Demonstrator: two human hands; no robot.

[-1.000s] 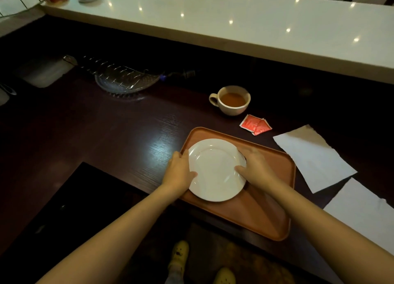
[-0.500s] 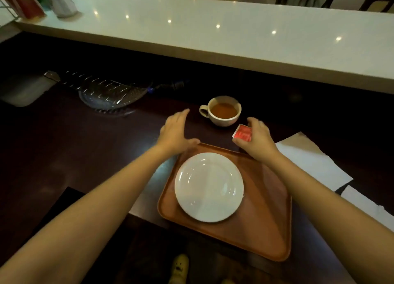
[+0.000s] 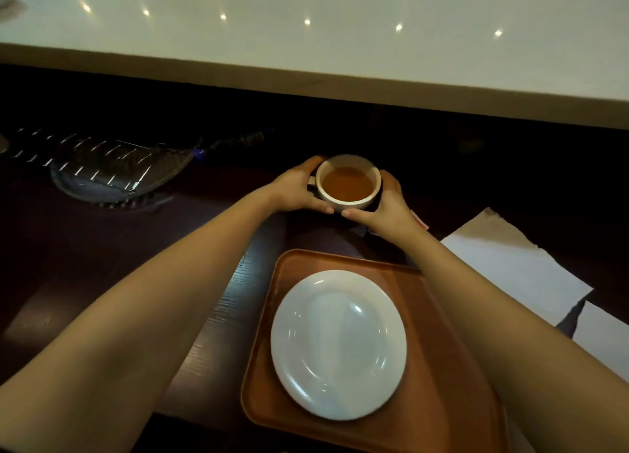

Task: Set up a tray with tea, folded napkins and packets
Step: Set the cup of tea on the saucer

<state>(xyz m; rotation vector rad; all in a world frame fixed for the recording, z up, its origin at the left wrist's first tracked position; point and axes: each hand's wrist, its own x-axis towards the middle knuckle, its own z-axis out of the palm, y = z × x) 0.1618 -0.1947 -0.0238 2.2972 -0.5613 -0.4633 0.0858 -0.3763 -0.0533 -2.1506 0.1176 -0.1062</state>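
A white cup of tea (image 3: 348,182) stands on the dark counter beyond the tray. My left hand (image 3: 296,189) wraps its left side by the handle and my right hand (image 3: 388,203) cups its right side. A brown tray (image 3: 439,367) lies near the front edge with a white plate (image 3: 338,345) on it. A red packet (image 3: 419,220) peeks out just right of my right hand, mostly hidden. Two white napkins (image 3: 517,269) lie flat to the right of the tray.
A clear glass dish (image 3: 115,173) sits at the back left of the dark wooden counter (image 3: 85,265). A raised pale bar top (image 3: 306,37) runs along the back.
Both hands left the plate on the tray, reached forward past the packets, and now close around the tea cup. The view has tilted closer and lower.
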